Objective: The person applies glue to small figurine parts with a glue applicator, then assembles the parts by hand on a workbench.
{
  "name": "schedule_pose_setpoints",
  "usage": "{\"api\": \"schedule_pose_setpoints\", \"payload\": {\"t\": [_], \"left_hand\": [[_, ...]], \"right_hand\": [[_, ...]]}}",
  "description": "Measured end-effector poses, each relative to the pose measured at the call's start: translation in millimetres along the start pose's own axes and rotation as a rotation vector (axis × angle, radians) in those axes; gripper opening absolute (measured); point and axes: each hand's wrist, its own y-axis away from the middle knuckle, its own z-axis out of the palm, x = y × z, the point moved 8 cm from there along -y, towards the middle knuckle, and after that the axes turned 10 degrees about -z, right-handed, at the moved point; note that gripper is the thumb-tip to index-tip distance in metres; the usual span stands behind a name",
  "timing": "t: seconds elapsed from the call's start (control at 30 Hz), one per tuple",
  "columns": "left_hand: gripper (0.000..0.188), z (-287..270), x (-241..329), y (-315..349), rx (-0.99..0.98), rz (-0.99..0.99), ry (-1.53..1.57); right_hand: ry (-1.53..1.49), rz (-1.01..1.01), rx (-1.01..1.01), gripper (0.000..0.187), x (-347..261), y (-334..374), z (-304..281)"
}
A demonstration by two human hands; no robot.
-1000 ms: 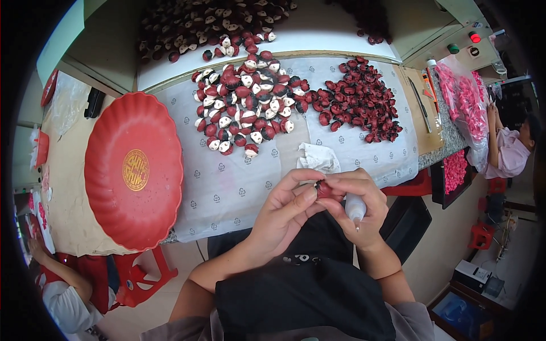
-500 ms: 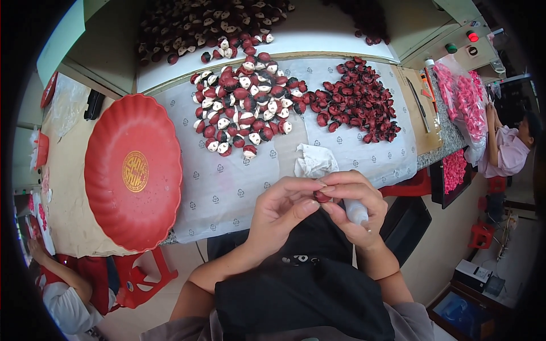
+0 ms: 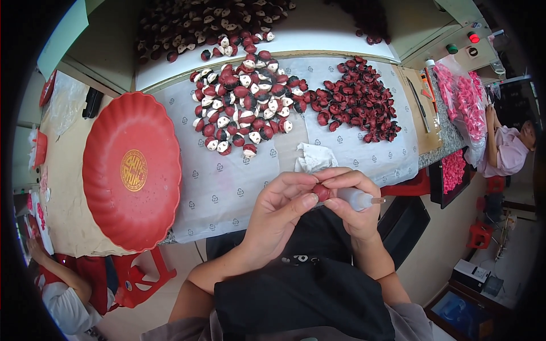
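Between the fingertips of both hands, just past the table's near edge, is a small dark red rounded piece [image 3: 322,192]. My left hand [image 3: 277,211] pinches it from the left side. My right hand [image 3: 359,219] grips its other side and also keeps a translucent squeeze bottle [image 3: 358,199] with a narrow tip tucked in the palm, tip toward the right. A crumpled white cloth [image 3: 316,158] lies just beyond my fingers. Farther off are a pile of red, white and black rounded pieces [image 3: 244,102] and, to its right, a pile of dark red shell-like pieces [image 3: 364,102].
A large red scalloped tray [image 3: 159,187] sits at the left. Behind the piles, a booth-like box [image 3: 341,34] holds more pieces. Tweezers [image 3: 418,105] and a bag of pink pieces [image 3: 463,96] lie at the right. Other people work at both sides; a red stool [image 3: 153,278] stands at lower left.
My fingers have turned the dark red piece so more of its rounded side shows. The squeeze bottle has swung in my right hand, its tip now toward the right.
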Motion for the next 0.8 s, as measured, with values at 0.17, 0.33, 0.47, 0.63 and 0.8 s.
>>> {"api": "schedule_pose_setpoints", "payload": {"t": [0.17,0.33,0.47,0.63,0.8], "left_hand": [[0.016,-0.9,-0.1,-0.2,0.025,-0.014,-0.008],[0.011,0.2,0.5,-1.7,-0.047,0.001,-0.022],[0.009,0.9,2.7,-2.0,0.024,0.039,-0.008],[0.011,-0.1,1.6,-3.1,0.043,0.030,-0.031],[0.009,-0.6,-0.4,-4.1,0.024,0.041,-0.075]], "right_hand": [[0.049,0.002,-0.050,0.021,-1.6,-1.8,-0.4],[-0.061,0.090,-0.058,0.020,5.6,-0.8,-2.0],[-0.130,0.099,-0.012,0.018,7.3,-2.6,-0.9],[-0.127,0.173,0.016,0.017,11.2,0.5,-2.7],[-0.156,0.237,0.048,0.018,16.0,4.0,-1.2]]}}
